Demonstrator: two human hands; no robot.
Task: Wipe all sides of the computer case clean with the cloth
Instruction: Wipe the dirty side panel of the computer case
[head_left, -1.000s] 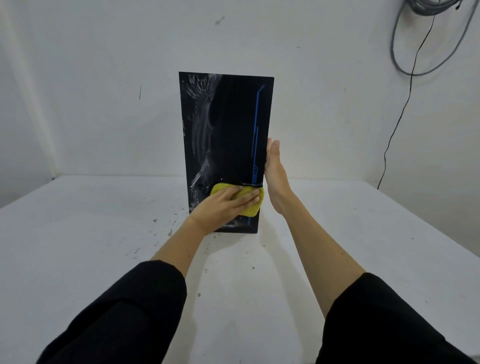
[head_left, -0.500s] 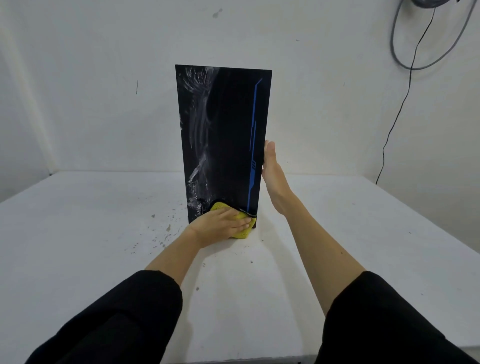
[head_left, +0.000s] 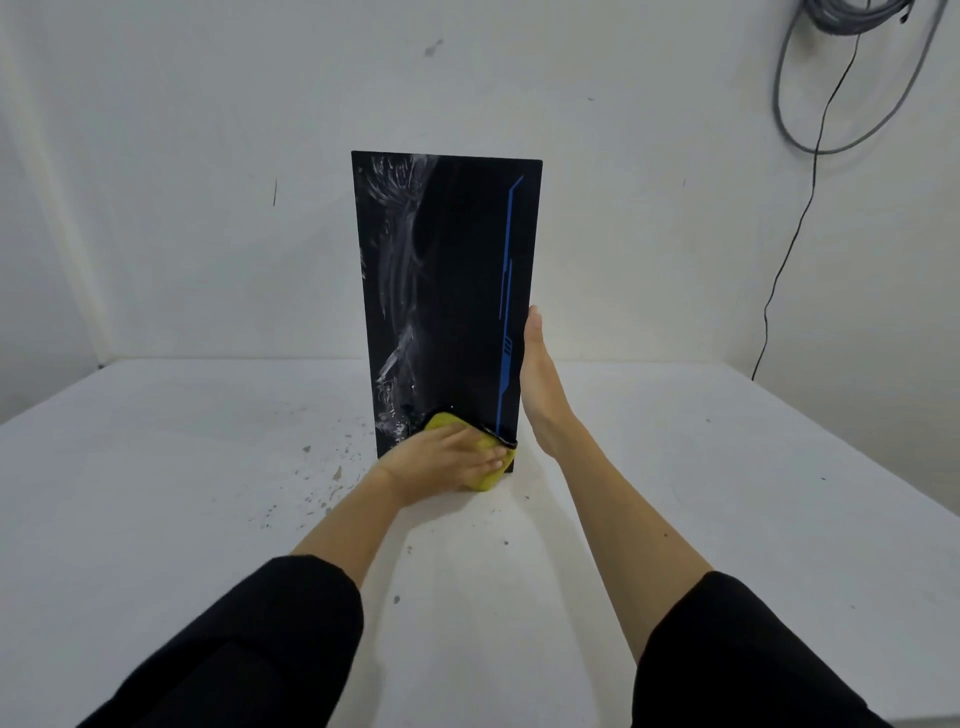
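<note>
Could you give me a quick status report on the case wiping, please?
Left hand presses yellow cloth low on case front. Right hand flat, bracing right side. Smears on left half. Nothing obstructing.

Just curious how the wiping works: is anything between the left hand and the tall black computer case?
Yes. In the head view, a crumpled yellow cloth lies between the left hand and the bottom of the black computer case, pressed against its front panel.

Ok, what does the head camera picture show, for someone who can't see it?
A left hand presses a yellow cloth against the bottom of a tall black computer case standing on a white table. The right hand lies flat against the case's right side.
</note>
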